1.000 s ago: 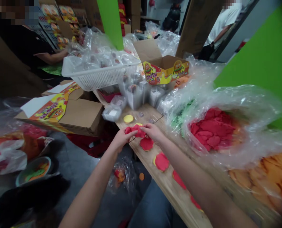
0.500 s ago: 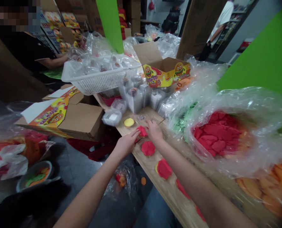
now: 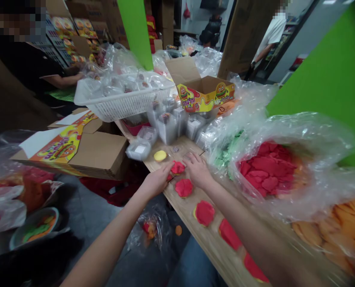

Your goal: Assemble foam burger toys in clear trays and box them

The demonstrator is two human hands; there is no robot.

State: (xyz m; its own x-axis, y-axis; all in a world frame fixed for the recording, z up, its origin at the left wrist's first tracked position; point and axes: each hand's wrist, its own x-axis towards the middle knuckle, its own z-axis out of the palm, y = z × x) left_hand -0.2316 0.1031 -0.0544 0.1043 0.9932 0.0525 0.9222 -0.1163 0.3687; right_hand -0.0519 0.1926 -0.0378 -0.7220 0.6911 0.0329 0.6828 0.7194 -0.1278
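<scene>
Five red pieces (image 3: pixel 183 187) are lying in a row along the long edge of the table (image 3: pixel 210 239) nearest the person's lap, in the head view. Yellow is showing at the rim of the third, counted from the far end. The farthest piece is sitting between the two hands. The left hand (image 3: pixel 157 180) is bending its fingers narrowly at that piece's left side, touching it; more red is peeping out under the fingers, and whether they are gripping it I cannot tell. The right hand (image 3: pixel 199 169) is holding nothing visible and is keeping its fingers loosely spread just beside the piece, over the tabletop. A yellow disc (image 3: pixel 159 156) is lying near the same edge, farther along. Clear containers (image 3: pixel 139 149) are standing beyond it, near the far end, with a white basket (image 3: pixel 123 105) behind them. A clear plastic bag of red shapes (image 3: pixel 268 169) is spreading along the opposite long edge, with orange discs (image 3: pixel 341 227) lying toward its near corner. At the left, a person in black (image 3: pixel 22 75) is sitting apart.
</scene>
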